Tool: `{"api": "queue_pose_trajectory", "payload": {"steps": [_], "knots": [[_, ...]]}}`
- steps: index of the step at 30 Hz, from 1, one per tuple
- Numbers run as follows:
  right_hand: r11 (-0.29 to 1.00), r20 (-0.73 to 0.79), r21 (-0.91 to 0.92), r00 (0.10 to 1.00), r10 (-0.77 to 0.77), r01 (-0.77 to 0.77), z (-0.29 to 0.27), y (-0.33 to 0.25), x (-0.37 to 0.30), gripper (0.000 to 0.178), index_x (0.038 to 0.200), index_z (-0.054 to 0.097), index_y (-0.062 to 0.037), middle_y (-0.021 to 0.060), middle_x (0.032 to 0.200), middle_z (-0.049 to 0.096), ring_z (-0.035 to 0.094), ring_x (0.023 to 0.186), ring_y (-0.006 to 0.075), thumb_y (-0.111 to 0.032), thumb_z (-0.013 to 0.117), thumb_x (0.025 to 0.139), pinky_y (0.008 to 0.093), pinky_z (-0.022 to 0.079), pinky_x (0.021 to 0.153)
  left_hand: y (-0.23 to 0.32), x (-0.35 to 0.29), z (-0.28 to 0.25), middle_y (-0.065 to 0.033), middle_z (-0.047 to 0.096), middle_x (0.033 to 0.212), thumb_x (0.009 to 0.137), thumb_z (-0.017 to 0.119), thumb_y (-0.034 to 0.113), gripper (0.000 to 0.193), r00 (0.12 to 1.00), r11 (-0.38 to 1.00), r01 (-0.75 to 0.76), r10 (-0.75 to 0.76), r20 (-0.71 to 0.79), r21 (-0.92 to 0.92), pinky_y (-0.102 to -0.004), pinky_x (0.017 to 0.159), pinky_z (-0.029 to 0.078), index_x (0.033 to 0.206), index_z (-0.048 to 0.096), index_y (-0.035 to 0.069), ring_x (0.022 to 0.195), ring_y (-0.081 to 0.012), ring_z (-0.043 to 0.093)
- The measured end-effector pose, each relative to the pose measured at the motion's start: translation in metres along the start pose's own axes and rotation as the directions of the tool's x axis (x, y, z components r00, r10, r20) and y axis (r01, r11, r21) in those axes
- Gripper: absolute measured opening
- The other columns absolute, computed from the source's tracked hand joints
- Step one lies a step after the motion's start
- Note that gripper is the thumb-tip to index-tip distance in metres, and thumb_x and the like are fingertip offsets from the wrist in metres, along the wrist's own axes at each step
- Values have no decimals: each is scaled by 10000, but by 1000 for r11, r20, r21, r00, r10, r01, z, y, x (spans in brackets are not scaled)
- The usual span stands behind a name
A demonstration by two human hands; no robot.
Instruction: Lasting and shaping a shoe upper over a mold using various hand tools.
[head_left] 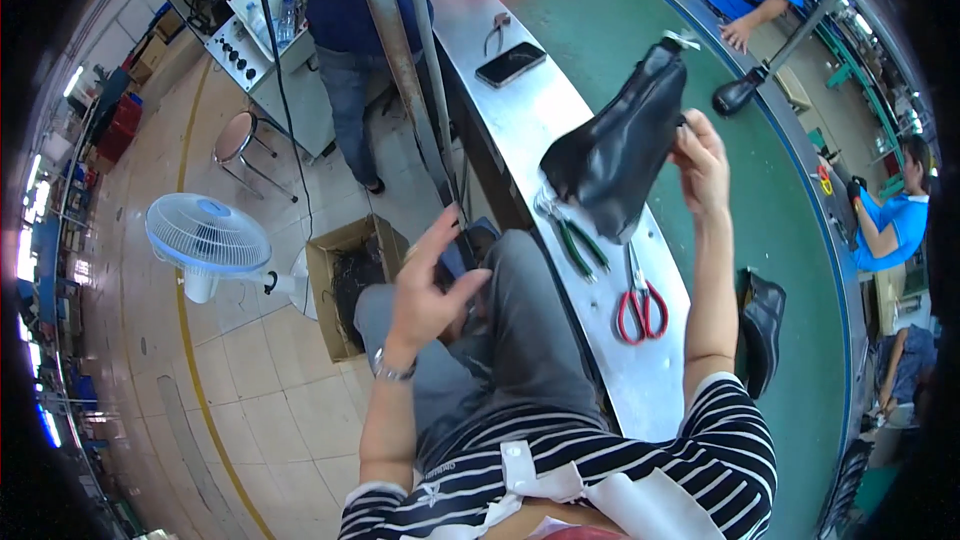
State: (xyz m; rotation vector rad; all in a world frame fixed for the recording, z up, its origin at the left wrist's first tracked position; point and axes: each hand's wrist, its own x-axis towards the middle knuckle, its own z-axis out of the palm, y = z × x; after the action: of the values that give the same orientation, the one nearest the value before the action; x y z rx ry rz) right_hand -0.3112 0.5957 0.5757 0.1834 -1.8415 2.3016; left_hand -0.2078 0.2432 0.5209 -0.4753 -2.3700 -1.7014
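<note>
A glossy black leather boot (625,140) is tilted above the metal edge of the bench, its toe toward the lower left. At its right side my right hand (702,160) is closed, thumb and fingers pinching the boot's edge. My left hand (432,290) is raised over my lap, empty, with thumb and fingers apart. Below the boot's toe lie green-handled pliers (580,248), partly hidden by it. Red-handled scissors (641,312) rest on the metal strip (650,400) nearer to me.
A phone (511,64) and pincers (497,32) lie farther up the strip. Black shoes stand on the green belt (762,330) and its far side (740,93). At left are a cardboard box (330,310), a fan (207,233) and a stool (236,136). Co-workers stand or sit nearby.
</note>
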Motion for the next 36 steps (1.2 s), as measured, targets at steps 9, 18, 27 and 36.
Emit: {"api": "queue_pose_trajectory", "payload": {"steps": [9,18,27,36], "knots": [[840,483,332,842,238,-428,122,82,-66,224,1146,586,-69,-27,954,643,607,770,29,-85,604,923,163,498,647,-4,-43,3,-102,82,1607,676,810,57,1169,941,909,-26,163,298,-415,-317,1157,187,1533,15,43,1452,-185,180],[932,410,-211,839,357,-294,172,105,-90,326,1236,582,-60,111,1118,669,644,984,164,-200,603,942,334,515,886,-47,-120,-22,-96,143,1593,632,862,67,1244,971,784,235,-165,172,-574,-330,1156,211,1538,10,79,1430,-184,237],[101,67,-993,997,27,64,42,190,-96,611,1367,480,-74,244,1339,493,449,1240,411,-291,695,838,509,360,1023,-37,-147,-67,-98,349,1502,555,905,56,1202,908,843,396,-417,21,-363,-337,1091,349,1518,186,70,1321,-194,415],[145,-62,-985,975,215,-94,42,181,-99,522,1411,444,-75,260,1200,542,513,1136,382,-293,526,945,486,396,975,-50,-191,-102,-71,623,1074,729,798,214,633,595,355,661,-784,175,-661,-311,843,492,1258,515,11,956,-172,605]]}}
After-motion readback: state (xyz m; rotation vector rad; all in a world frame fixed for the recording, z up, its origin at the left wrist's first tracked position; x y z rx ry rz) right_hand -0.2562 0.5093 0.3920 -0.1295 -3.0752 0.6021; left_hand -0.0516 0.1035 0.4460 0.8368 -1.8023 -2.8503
